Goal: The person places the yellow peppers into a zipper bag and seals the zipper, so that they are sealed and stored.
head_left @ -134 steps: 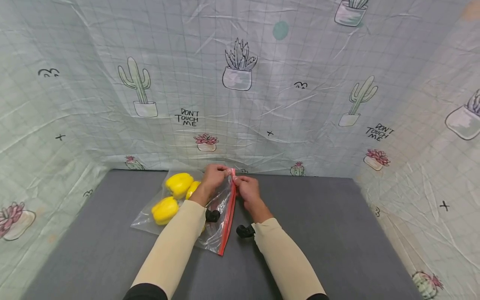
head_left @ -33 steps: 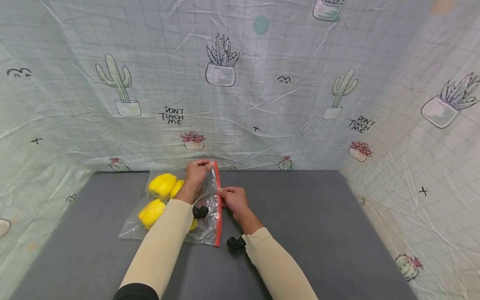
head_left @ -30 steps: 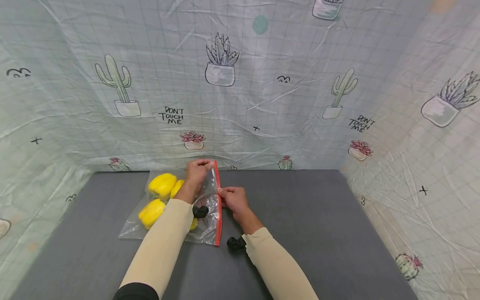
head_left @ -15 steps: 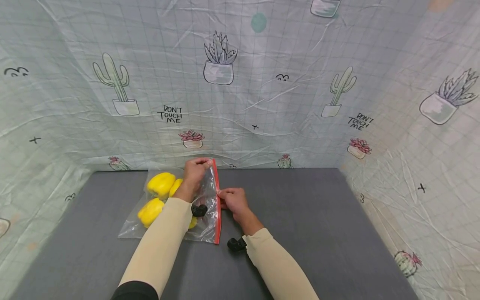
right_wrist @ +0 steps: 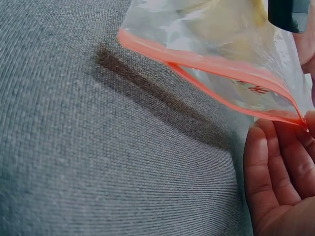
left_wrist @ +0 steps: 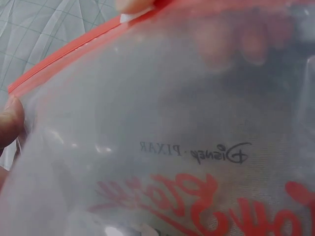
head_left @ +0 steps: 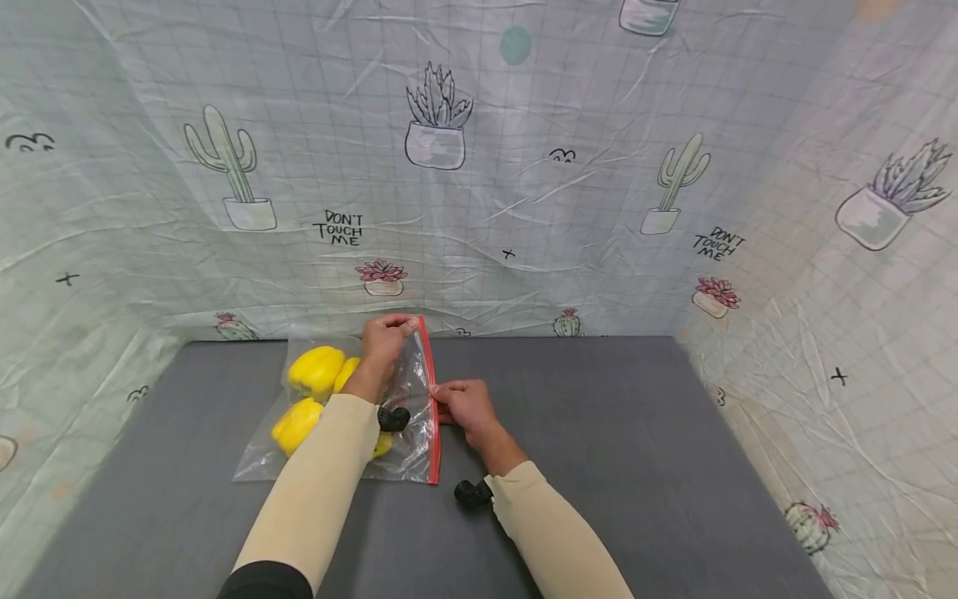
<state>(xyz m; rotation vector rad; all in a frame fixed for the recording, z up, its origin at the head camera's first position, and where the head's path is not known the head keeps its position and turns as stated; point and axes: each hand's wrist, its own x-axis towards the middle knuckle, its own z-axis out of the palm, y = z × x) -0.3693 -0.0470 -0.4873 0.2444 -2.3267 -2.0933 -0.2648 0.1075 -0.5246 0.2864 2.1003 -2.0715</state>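
A clear zip bag with a red zip strip lies on the table, its mouth facing right. Several yellow bell peppers are inside, partly covered by the left arm. My left hand pinches the far corner of the mouth and lifts it. About midway along the strip, my right hand pinches the red edge between thumb and fingers. A small white piece shows under a fingertip there in the left wrist view. Between the right hand and the near corner, the zip's red lips stand parted.
The grey table reaches back to a wrinkled cloth backdrop printed with cacti, which also hangs at both sides. A black wrist camera sits at the right cuff, another at the left.
My right hand has moved along the red strip from near the far corner to about its middle, a little nearer still over the last second. My left hand keeps hold of the corner.
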